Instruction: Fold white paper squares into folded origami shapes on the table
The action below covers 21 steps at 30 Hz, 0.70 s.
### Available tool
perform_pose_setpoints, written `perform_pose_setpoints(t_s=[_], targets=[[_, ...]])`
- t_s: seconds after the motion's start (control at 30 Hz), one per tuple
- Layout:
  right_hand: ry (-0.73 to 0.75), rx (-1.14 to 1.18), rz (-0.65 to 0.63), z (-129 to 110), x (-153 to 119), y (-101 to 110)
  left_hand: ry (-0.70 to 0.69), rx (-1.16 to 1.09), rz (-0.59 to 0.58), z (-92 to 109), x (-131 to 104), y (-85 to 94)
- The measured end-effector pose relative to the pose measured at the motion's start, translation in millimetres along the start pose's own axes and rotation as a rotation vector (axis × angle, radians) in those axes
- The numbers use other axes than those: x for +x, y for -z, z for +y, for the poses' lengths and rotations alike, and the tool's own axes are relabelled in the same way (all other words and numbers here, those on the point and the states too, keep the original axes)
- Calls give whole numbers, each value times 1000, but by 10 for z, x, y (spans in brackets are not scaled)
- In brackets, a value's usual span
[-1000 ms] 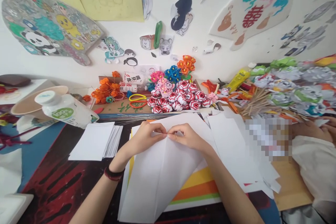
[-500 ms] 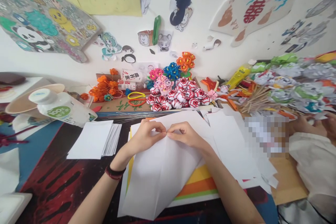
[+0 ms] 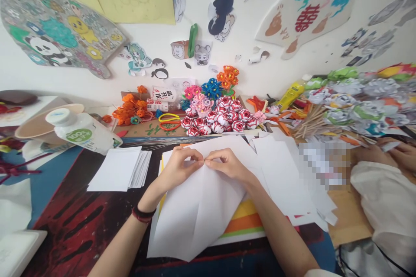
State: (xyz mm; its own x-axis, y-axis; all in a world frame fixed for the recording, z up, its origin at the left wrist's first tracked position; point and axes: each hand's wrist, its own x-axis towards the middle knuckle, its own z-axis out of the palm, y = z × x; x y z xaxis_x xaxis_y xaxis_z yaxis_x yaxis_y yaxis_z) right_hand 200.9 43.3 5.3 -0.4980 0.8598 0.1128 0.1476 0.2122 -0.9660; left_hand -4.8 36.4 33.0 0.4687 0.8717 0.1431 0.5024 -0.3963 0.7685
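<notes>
Both my hands meet at the top of a large creased sheet of white paper [image 3: 191,216]. My left hand [image 3: 182,165] pinches its upper edge between thumb and forefinger. Right beside it, my right hand [image 3: 225,165] pinches the same edge, fingertips almost touching those of the left. A fold line runs down the sheet's middle, and its lower part hangs toward me. Beneath it lie more white sheets and coloured paper [image 3: 244,221] in yellow, orange and green. A dark band [image 3: 144,215] circles my left wrist.
A stack of small white papers [image 3: 115,169] lies left, near a white bottle [image 3: 84,132]. Red-and-white paper flowers [image 3: 224,117] crowd the back, with wooden sticks [image 3: 310,121] to their right. Loose white sheets [image 3: 286,173] spread rightward, toward another person's hands [image 3: 377,156].
My hands keep their pinch on the paper with barely any movement. The sheet's lower edge has risen slightly, and the whole view has shifted a little.
</notes>
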Motion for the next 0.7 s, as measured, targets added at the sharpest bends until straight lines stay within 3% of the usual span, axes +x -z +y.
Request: perform_pose_setpoints(t_s=[0.2,0.37,0.5,0.6,0.7], targets=[[58,-307,15,-311,-27,19,79,-35,84,-27,-123,144],[95,-615,69,-458,-1,-29,260,-140,199,-112,-285,208],[34,-775,184,-172,81,-73,490,-69,261,-303,-321,39],[-6,-811,203,116,116,-119,536,127,301,-416,-295,-105],[30,-929,358,298,118,-193,549,243,338,-416,-277,-194]])
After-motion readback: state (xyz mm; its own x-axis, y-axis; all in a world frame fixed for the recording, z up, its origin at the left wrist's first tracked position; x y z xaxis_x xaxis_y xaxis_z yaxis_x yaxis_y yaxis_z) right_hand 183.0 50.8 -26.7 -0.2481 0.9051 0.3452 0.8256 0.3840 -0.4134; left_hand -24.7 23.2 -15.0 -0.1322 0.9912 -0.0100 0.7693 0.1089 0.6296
